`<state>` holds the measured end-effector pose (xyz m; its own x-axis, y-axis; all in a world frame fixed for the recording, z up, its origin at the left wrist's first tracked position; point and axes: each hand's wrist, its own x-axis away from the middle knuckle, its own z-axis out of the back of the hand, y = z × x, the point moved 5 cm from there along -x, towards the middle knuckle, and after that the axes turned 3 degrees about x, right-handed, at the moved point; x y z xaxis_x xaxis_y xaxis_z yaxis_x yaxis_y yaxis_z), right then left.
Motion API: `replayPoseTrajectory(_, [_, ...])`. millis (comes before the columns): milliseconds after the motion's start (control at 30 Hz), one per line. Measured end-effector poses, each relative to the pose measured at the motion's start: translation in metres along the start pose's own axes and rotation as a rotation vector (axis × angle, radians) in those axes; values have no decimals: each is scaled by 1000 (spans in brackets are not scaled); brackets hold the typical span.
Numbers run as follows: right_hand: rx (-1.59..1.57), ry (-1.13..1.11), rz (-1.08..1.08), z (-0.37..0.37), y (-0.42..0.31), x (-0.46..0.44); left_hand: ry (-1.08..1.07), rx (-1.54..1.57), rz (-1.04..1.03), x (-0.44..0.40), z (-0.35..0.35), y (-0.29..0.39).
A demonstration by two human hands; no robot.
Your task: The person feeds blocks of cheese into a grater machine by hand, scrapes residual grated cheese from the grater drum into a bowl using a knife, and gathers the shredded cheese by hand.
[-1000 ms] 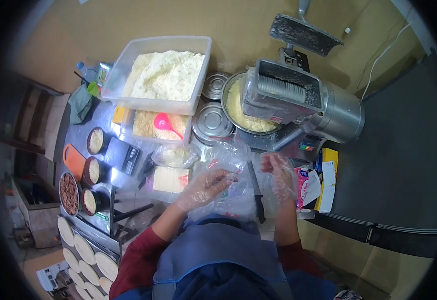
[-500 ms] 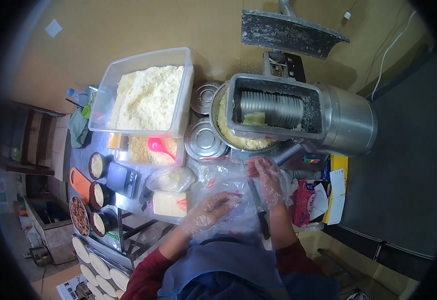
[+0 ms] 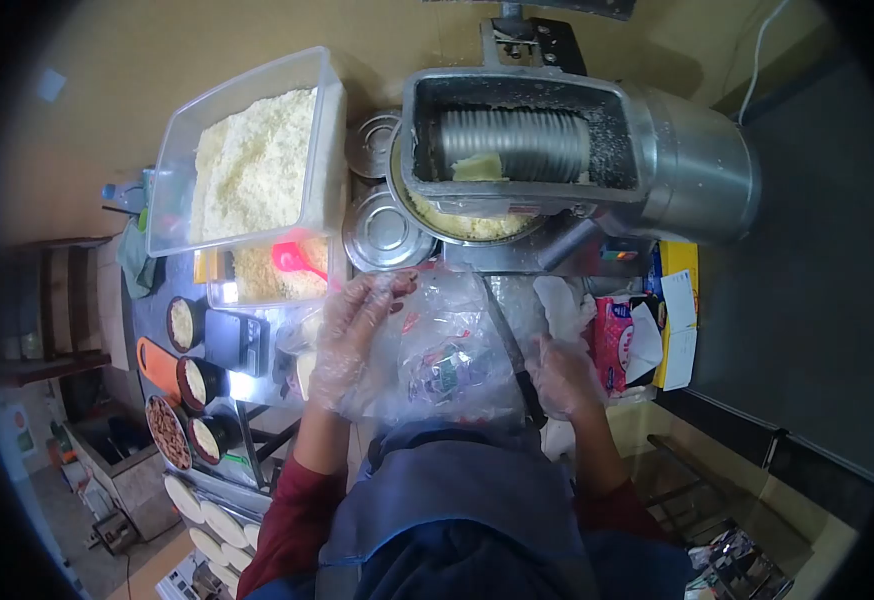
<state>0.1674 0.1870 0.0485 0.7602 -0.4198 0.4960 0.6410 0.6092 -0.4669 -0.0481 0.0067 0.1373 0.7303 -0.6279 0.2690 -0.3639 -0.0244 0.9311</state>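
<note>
My left hand (image 3: pixel 345 335), in a clear plastic glove, pinches the upper left edge of a clear printed plastic bag (image 3: pixel 447 350). The bag lies spread in front of me, crumpled, with red and purple print. My right hand (image 3: pixel 563 380), also gloved, is closed at the bag's right side. From its top a pale, rounded, flat piece (image 3: pixel 557 305) sticks up; its kind and whether I grip it are unclear. Between bag and right hand lies a dark-bladed knife (image 3: pixel 504 325) with a black handle, partly covered.
A metal grating machine (image 3: pixel 517 125) stands over a bowl of grated cheese (image 3: pixel 467 222). To the left are a large plastic bin (image 3: pixel 332 150), a pink scoop (image 3: pixel 297 258), a scale (image 3: pixel 237 340), filled dark molds (image 3: pixel 194 385) and round lids (image 3: pixel 389 235). A pink tissue pack (image 3: pixel 612 340) sits right.
My left hand has moved up and left, pulling at the bag's edge. My right hand has come down toward me and closed. The view has shifted, and the bag now stands out more spread.
</note>
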Motion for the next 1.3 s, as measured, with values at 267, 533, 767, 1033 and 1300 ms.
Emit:
replayPoseTrajectory(267, [97,-53,-247,-61,24,28,-92,103,6,1,-10,7])
replayPoseTrajectory(533, [138,128,-217,-54,9,21,-176,123,68,0,-3,-5])
replayPoseTrajectory(767, [-1754,220,218,11,-33,-58,-176,55,80,-3,14,-11])
replayPoseTrajectory(1033, [-2183,109,639,24,-47,-140,-126,64,102,-5,30,-17])
replayPoseTrajectory(1300, [-2611,-71,676,28,-37,-195,-56,105,143,-14,30,-27])
